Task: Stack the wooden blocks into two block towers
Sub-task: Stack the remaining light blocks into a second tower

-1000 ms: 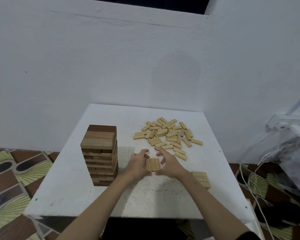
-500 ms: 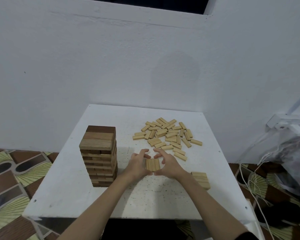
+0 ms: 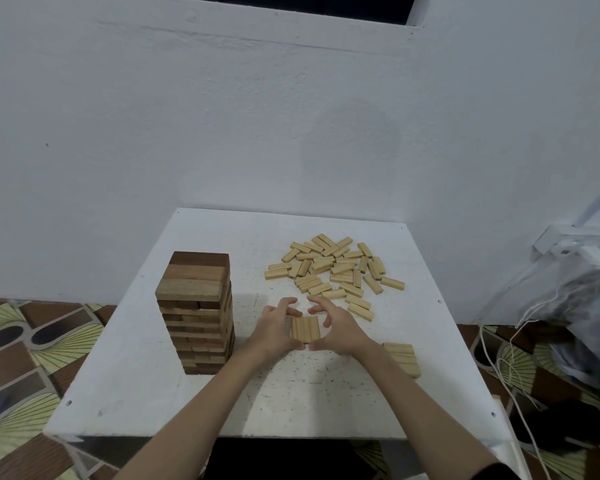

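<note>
A row of three pale wooden blocks [image 3: 305,328] lies flat on the white table [image 3: 326,403], just right of its middle. My left hand [image 3: 273,329] cups the row's left side and my right hand [image 3: 340,329] cups its right side. Both thumbs meet at the near end, and the fingers curl over the far end. A tall tower of darker wooden blocks [image 3: 196,313] stands to the left of my hands. Behind my hands, a loose pile of pale blocks [image 3: 336,268] is spread out. A low stack of pale blocks [image 3: 401,358] sits by my right forearm.
White walls close off the back and right of the table. A wall socket [image 3: 575,249] with white cables [image 3: 499,368] and a dark bag [image 3: 589,327] are to the right. Patterned floor tiles [image 3: 21,348] show on the left.
Both hands stay cupped around the row of three blocks. The fingers at its far end have shifted slightly. Nothing else has moved.
</note>
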Demonstrator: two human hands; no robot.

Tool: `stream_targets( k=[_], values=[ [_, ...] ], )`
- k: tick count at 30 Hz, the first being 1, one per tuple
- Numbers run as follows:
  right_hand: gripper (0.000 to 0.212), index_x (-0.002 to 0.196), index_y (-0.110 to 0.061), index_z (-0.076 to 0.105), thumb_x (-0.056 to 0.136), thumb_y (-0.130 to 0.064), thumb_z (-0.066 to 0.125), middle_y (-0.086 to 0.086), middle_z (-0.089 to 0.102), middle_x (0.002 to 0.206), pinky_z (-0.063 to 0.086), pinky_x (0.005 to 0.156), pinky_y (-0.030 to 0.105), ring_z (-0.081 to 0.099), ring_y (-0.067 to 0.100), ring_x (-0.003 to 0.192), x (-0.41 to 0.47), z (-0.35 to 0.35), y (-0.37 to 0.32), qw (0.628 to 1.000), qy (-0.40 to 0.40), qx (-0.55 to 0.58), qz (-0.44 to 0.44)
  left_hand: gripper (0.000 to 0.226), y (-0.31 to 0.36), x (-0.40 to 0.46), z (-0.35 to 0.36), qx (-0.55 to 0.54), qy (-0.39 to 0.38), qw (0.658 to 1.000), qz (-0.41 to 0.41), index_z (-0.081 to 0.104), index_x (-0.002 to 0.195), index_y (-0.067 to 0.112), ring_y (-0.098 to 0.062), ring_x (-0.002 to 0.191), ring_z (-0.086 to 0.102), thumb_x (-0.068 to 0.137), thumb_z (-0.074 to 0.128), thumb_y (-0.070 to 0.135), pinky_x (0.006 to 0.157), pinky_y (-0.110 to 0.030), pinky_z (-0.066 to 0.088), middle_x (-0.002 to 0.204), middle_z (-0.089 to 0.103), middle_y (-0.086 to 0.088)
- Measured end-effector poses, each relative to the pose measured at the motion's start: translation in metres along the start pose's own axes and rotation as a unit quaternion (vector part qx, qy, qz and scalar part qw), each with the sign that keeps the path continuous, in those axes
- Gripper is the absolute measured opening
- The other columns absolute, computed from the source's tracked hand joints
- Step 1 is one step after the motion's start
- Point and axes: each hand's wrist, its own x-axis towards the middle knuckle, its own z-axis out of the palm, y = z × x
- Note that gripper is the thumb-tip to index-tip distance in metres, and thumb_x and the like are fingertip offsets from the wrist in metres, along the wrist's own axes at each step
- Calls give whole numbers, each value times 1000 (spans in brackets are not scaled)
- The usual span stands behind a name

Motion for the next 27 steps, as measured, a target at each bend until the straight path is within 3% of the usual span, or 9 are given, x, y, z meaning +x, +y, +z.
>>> stream_targets(
  k=[5,14,20,25,27],
  values=[
    [91,143,-29,34,68,-13,84,-9,53,118,34,67,9,40,-1,81,0,1,2,1000,-2,5,4,90,-1,1,1,-6,3,1000,4,32,137,30,-7,114,36,65,83,14,90,-26,39,121,54,10],
    [87,140,-27,38,68,-15,84,-10,53,111,33,67,5,41,6,88,-1,2,2,1000,-1,-19,-9,92,-1,-1,1,-4,-2,1000,7,31,137,30,-7,111,38,64,84,16,86,-24,34,120,56,11],
    [78,135,-23,44,68,-13,83,-8,52,110,31,66,-2,41,-5,85,-4,2,0,999,-7,-35,-9,88,0,-6,-1,0,-2,1000,20,36,135,25,-10,113,45,62,86,16,90,-24,34,117,58,10],
    [77,133,-23,44,67,-16,84,-8,53,111,32,66,3,42,5,92,-8,0,0,999,-2,-37,-12,87,5,-11,-2,-13,-9,999,31,37,135,22,-9,109,48,63,85,14,89,-23,34,121,58,6],
    [77,132,-20,45,67,-15,84,-6,54,110,32,66,0,42,-2,88,-11,-2,0,999,1,-33,-16,87,8,-13,-2,-17,-14,999,35,36,135,21,-8,108,47,64,85,14,89,-23,34,122,58,4]
  ],
)
